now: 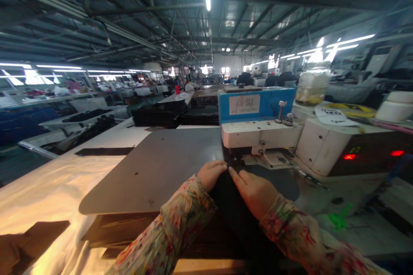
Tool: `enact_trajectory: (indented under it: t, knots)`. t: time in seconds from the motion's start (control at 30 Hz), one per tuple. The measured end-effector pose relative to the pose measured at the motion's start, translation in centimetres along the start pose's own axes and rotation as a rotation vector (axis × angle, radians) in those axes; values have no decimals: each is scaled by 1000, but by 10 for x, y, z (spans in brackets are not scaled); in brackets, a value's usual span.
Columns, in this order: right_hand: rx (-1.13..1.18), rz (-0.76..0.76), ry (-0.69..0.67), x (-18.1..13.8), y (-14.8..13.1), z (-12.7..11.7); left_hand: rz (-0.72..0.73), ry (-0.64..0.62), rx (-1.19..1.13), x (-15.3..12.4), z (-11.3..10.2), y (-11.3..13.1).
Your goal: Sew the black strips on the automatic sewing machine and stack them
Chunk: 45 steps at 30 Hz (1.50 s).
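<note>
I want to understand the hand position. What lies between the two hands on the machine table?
In the head view, a strip of dark cloth lies between the left hand and the right hand; both hands press on it below the sewing machine.

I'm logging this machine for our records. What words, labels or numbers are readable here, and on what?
White label on the sewing machine's blue housing: print too blurred to read.
Red display on the control box: digits unreadable.
Paper on top of the box: dark print, too blurred.
Nothing else carries text.
</note>
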State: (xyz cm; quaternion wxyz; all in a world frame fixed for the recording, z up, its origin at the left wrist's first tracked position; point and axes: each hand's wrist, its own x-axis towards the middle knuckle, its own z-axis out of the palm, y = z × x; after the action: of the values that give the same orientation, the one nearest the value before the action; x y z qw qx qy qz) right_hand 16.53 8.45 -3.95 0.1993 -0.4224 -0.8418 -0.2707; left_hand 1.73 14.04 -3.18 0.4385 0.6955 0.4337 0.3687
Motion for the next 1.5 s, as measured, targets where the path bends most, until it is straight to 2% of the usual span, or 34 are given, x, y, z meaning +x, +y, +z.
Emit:
enact_trajectory:
  t: [0.1, 0.33, 0.43, 0.53, 0.7, 1.1, 1.5]
  knots:
    - [61, 55, -84, 2, 2, -1, -53, 26, 70, -1, 7, 0]
    - [463, 303, -257, 13, 25, 10, 151, 198, 662, -2, 15, 2]
    - [546, 407, -335, 20, 39, 20, 216, 149, 797, -6, 18, 5]
    - [599, 473, -357, 26, 48, 28, 237, 97, 897, -8, 21, 6]
    - [658, 475, -370, 31, 53, 35, 206, 132, 973, -9, 23, 5]
    - [573, 489, -359, 36, 48, 28, 173, 160, 1033, -10, 25, 6]
    - [454, 488, -360, 42, 47, 32, 181, 166, 1092, -10, 27, 4]
